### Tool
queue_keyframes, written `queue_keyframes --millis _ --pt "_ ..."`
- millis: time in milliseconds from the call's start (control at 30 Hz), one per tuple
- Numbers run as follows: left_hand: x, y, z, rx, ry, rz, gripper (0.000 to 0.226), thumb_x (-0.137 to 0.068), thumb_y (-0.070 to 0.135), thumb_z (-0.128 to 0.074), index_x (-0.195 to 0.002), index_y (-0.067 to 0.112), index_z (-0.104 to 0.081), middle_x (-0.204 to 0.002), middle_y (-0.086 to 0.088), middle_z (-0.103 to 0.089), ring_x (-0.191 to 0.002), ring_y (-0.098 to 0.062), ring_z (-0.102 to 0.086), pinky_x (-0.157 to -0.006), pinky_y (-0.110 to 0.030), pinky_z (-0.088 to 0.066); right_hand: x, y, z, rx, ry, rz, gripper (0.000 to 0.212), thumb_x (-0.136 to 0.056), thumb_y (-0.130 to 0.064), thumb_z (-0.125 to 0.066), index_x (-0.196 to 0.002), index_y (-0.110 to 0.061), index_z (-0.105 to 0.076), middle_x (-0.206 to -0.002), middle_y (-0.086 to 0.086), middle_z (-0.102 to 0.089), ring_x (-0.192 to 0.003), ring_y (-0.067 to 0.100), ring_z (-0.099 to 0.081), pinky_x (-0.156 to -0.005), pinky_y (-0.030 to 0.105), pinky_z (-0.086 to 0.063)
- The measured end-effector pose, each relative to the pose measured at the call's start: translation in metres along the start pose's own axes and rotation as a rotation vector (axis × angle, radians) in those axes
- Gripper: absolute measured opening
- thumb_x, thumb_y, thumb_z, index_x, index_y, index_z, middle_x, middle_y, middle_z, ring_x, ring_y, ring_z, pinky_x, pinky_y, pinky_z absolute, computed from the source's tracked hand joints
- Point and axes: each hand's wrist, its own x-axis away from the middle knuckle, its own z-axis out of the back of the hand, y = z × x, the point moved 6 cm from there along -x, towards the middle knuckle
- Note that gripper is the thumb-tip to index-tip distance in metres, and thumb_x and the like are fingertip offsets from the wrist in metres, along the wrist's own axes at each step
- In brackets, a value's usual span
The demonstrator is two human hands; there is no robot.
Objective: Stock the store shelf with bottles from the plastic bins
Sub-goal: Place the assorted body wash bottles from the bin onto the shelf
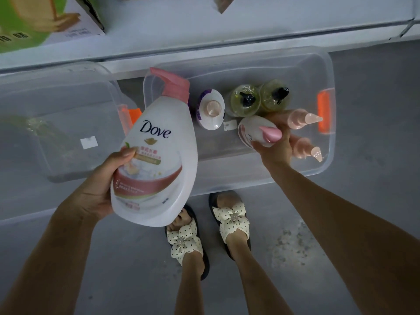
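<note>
My left hand [100,185] grips a large white Dove bottle [159,155] with a pink pump, held up above the floor. Inside the clear plastic bin [327,92] on the floor, my right hand [276,146] curls round a second white bottle with a pink pump [255,130]. Also standing in that bin are a purple-and-white bottle [210,109], two yellow-green bottles with black caps [245,100] and two pale pink bottles [303,119]. The white store shelf [204,30] runs along the top.
A second clear bin [56,87] stands at the left on the floor, with a white label inside. A green-and-white box [34,21] sits on the shelf at top left. My feet in bow sandals [231,219] stand just before the right bin.
</note>
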Motion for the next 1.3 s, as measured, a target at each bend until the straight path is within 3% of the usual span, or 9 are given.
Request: queue_keyframes --millis 100,167,333,467,700,867,1033,1167,1300 --pt "-0.002 -0.005 -0.003 0.024 -0.012 0.005 0.020 -0.058 0.044 -0.082 -0.061 0.026 -0.077 -0.068 0.003 -0.073 -0.061 -0.012 -0.070 -0.049 -0.024 -0.055 -0.005 0.001 -0.002 -0.067 0.049 -0.003 0.074 -0.071 -0.015 -0.080 -0.133 -0.019 -0.039 -0.124 0.004 -0.056 -0.112 0.021 -0.052 -0.091 0.028 -0.044" --pt "-0.006 -0.013 0.006 0.052 0.059 0.026 0.053 -0.095 0.024 -0.041 -0.055 0.026 -0.075 -0.063 0.003 -0.071 -0.056 -0.011 -0.068 -0.046 -0.023 -0.054 -0.006 -0.001 -0.003 -0.079 0.056 -0.002 0.071 -0.071 -0.017 -0.081 -0.131 -0.018 -0.041 -0.123 0.003 -0.057 -0.108 0.016 -0.052 -0.087 0.022 -0.040" --pt "-0.003 -0.018 0.010 0.059 0.119 0.058 0.061 -0.097 0.021 -0.031 -0.054 0.024 -0.075 -0.063 0.002 -0.071 -0.055 -0.011 -0.068 -0.047 -0.025 -0.055 -0.004 -0.006 0.003 0.030 0.048 0.032 0.071 -0.070 -0.027 -0.081 -0.129 -0.017 -0.041 -0.118 0.004 -0.060 -0.109 0.024 -0.056 -0.090 0.035 -0.047" --pt "0.005 -0.012 0.009 0.072 0.109 0.027 0.010 -0.065 0.029 -0.069 -0.062 0.024 -0.077 -0.070 0.001 -0.073 -0.061 -0.013 -0.070 -0.051 -0.027 -0.056 0.015 -0.015 0.004 0.039 0.002 0.050 0.074 -0.068 -0.032 -0.082 -0.128 -0.016 -0.042 -0.114 0.001 -0.059 -0.106 0.021 -0.055 -0.088 0.034 -0.045" --pt "0.036 0.021 0.003 0.175 0.119 -0.100 0.054 -0.026 0.048 -0.087 -0.074 0.025 -0.078 -0.081 0.004 -0.074 -0.072 -0.012 -0.071 -0.057 -0.029 -0.057 0.075 -0.039 0.021 -0.174 -0.070 0.000 0.066 -0.069 -0.036 -0.081 -0.120 -0.012 -0.046 -0.093 -0.006 -0.053 -0.087 0.014 -0.053 -0.078 0.026 -0.045" --pt "0.064 0.049 0.009 0.344 0.060 -0.147 0.047 -0.055 0.042 -0.074 -0.095 0.018 -0.076 -0.102 -0.005 -0.073 -0.093 -0.019 -0.070 -0.072 -0.038 -0.057 0.114 -0.076 0.062 -0.427 -0.176 0.105 0.043 -0.071 -0.029 -0.080 -0.102 -0.019 -0.051 -0.081 -0.006 -0.051 -0.066 -0.001 -0.056 -0.066 0.012 -0.045" --pt "0.124 0.076 0.030 0.465 -0.059 -0.252 0.063 -0.099 0.035 0.000 -0.147 -0.003 -0.013 -0.152 -0.029 -0.013 -0.143 -0.037 -0.008 -0.116 -0.045 0.006 0.142 -0.126 0.094 -0.716 -0.454 0.084 0.072 -0.052 -0.058 -0.083 -0.111 -0.022 -0.064 -0.114 0.013 -0.065 -0.102 0.023 -0.066 -0.080 0.031 -0.056" --pt "0.158 0.091 -0.001 0.432 0.216 -0.197 0.052 -0.095 0.029 -0.028 -0.100 0.007 -0.074 -0.108 -0.016 -0.069 -0.103 -0.023 -0.066 -0.085 -0.042 -0.053 0.177 -0.187 0.103 -0.852 -0.677 0.050 0.095 -0.056 -0.058 -0.081 -0.131 -0.008 -0.052 -0.128 0.023 -0.056 -0.118 0.037 -0.055 -0.096 0.050 -0.048" --pt "0.197 0.116 -0.015 0.321 0.285 -0.285 0.027 -0.079 0.041 -0.066 -0.059 0.025 -0.076 -0.071 0.005 -0.073 -0.063 -0.009 -0.070 -0.051 -0.029 -0.057 0.225 -0.238 0.105 -0.939 -0.801 -0.041 0.068 -0.078 -0.056 -0.055 -0.128 -0.010 -0.056 -0.123 0.013 -0.063 -0.116 0.030 -0.058 -0.097 0.046 -0.047"
